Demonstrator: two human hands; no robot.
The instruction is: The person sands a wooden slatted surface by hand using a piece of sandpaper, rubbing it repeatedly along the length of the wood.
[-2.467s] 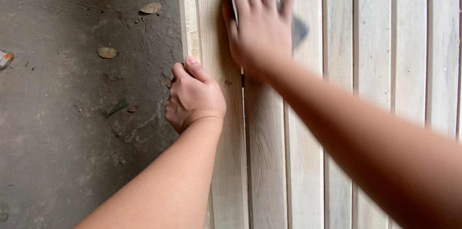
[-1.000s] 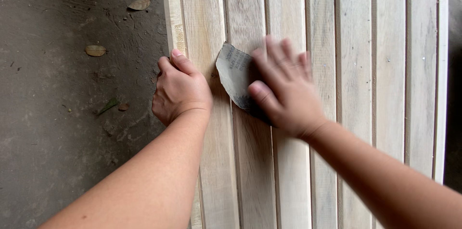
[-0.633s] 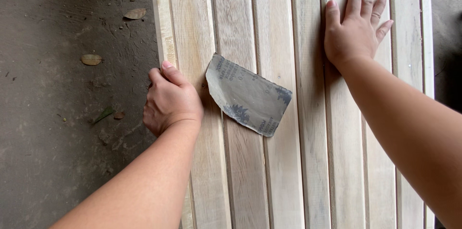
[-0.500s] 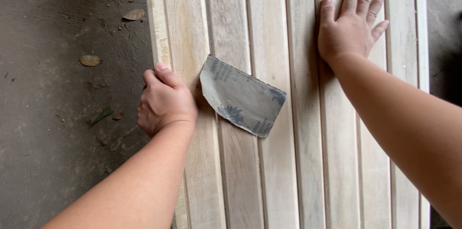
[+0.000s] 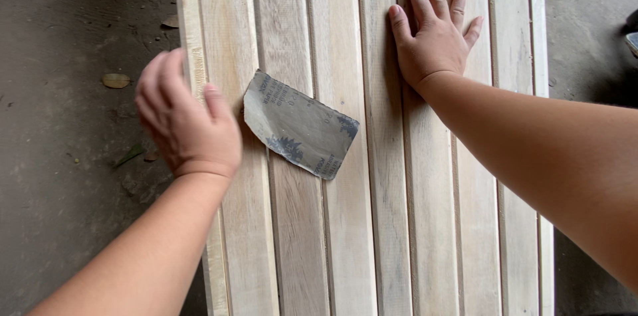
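Observation:
A panel of pale wooden slats (image 5: pixel 345 243) lies lengthwise in front of me. A grey sheet of sandpaper (image 5: pixel 299 124) rests loose on the slats near the left side, its back with dark print facing up. My left hand (image 5: pixel 186 116) hovers blurred over the panel's left edge, fingers curled and apart, holding nothing. My right hand (image 5: pixel 435 30) lies flat on the slats further right, fingers spread, palm down, well away from the sandpaper.
Dark dusty concrete floor (image 5: pixel 66 190) lies to the left with dry leaves (image 5: pixel 115 80) on it. More floor shows past the panel's right edge, with a dark object (image 5: pixel 631 30) at the frame's right border.
My right hand let the sandpaper go and moved right to press flat on the slats. My left hand has just released the panel's left edge and lifted.

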